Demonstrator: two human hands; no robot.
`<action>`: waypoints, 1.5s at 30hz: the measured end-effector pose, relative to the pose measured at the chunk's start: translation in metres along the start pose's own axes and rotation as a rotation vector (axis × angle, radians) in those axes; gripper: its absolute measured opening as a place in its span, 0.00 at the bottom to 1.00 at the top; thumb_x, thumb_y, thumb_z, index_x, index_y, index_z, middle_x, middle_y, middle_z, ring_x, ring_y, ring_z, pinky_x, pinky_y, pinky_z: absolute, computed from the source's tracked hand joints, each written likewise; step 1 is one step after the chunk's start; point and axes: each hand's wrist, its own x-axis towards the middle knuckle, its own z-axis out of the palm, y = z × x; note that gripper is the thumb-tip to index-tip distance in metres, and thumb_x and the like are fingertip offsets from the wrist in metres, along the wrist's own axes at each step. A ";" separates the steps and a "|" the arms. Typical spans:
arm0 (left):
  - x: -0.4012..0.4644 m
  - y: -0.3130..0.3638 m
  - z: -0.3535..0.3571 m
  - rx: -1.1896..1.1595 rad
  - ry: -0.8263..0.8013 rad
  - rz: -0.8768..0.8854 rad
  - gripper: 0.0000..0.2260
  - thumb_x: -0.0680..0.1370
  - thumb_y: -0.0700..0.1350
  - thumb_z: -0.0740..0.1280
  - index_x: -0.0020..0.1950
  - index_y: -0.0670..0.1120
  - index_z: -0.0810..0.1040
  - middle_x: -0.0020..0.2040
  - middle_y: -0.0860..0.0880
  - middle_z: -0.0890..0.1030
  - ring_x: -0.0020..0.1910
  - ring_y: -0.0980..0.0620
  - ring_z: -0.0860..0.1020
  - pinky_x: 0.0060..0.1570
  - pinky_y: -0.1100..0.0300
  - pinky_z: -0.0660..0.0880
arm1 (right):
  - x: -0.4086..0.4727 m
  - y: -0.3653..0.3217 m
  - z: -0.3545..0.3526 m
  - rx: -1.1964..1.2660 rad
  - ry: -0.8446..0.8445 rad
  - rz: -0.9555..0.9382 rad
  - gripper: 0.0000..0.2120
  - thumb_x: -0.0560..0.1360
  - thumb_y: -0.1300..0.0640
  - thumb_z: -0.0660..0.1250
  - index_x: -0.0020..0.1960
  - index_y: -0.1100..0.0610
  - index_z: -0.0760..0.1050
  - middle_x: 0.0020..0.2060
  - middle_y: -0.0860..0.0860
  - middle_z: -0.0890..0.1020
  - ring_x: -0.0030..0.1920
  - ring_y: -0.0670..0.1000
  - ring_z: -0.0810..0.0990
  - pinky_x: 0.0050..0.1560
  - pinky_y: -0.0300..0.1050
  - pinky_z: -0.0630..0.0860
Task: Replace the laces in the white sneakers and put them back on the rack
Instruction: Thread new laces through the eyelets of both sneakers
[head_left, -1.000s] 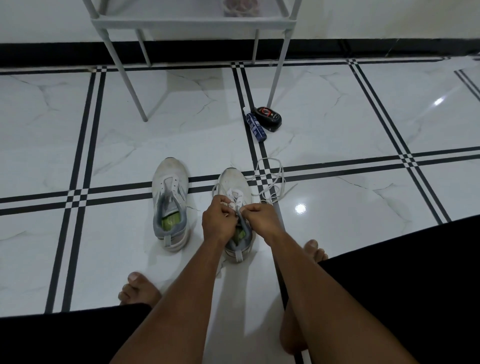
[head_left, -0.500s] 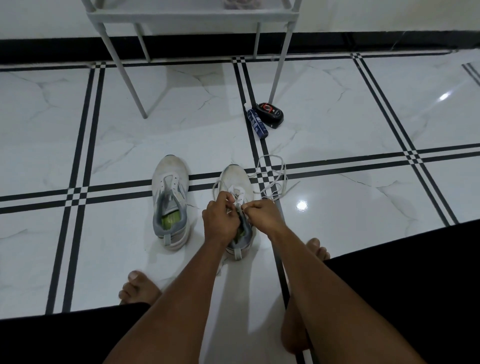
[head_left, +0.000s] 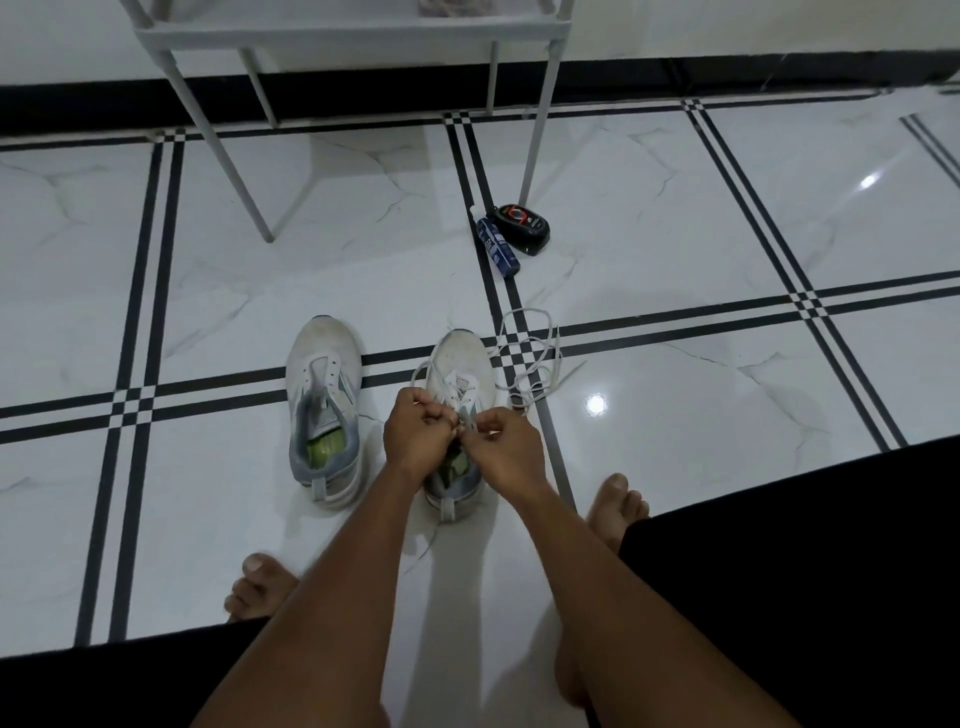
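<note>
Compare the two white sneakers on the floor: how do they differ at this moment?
The right sneaker has a white lace in it, trailing loose on the floor; the left sneaker shows none. The left hand and right hand work at the right sneaker; the left sneaker lies untouched. Both are white, toes pointing toward the rack.

Bare forearms, 2 bare feet (head_left: 618, 506), black garment over both legs

Single head-worn, wide-angle view, looking forward and steeply down over both forearms to the tiled floor (head_left: 675, 426). The hands and sneakers lie close, at frame centre; the rack (head_left: 343, 31) legs and far wall cross the top edge
</note>
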 end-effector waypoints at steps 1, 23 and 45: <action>0.003 -0.003 -0.001 -0.005 -0.024 0.001 0.12 0.73 0.39 0.73 0.52 0.50 0.74 0.39 0.54 0.84 0.39 0.57 0.82 0.48 0.54 0.80 | -0.004 0.002 0.002 -0.039 0.027 -0.046 0.09 0.75 0.50 0.77 0.53 0.50 0.83 0.44 0.43 0.85 0.45 0.41 0.84 0.48 0.41 0.81; -0.001 -0.013 0.000 0.240 0.073 0.314 0.12 0.73 0.41 0.76 0.45 0.54 0.75 0.37 0.59 0.83 0.42 0.59 0.82 0.54 0.48 0.79 | 0.020 0.000 0.001 0.048 0.053 0.082 0.03 0.78 0.54 0.75 0.49 0.52 0.87 0.41 0.44 0.88 0.44 0.44 0.86 0.54 0.47 0.84; -0.028 -0.006 -0.009 0.635 0.205 0.209 0.14 0.85 0.53 0.61 0.57 0.47 0.83 0.56 0.45 0.79 0.51 0.41 0.81 0.47 0.52 0.72 | 0.049 -0.107 -0.097 1.082 0.087 0.298 0.09 0.84 0.55 0.70 0.56 0.61 0.80 0.49 0.56 0.88 0.43 0.49 0.89 0.38 0.42 0.83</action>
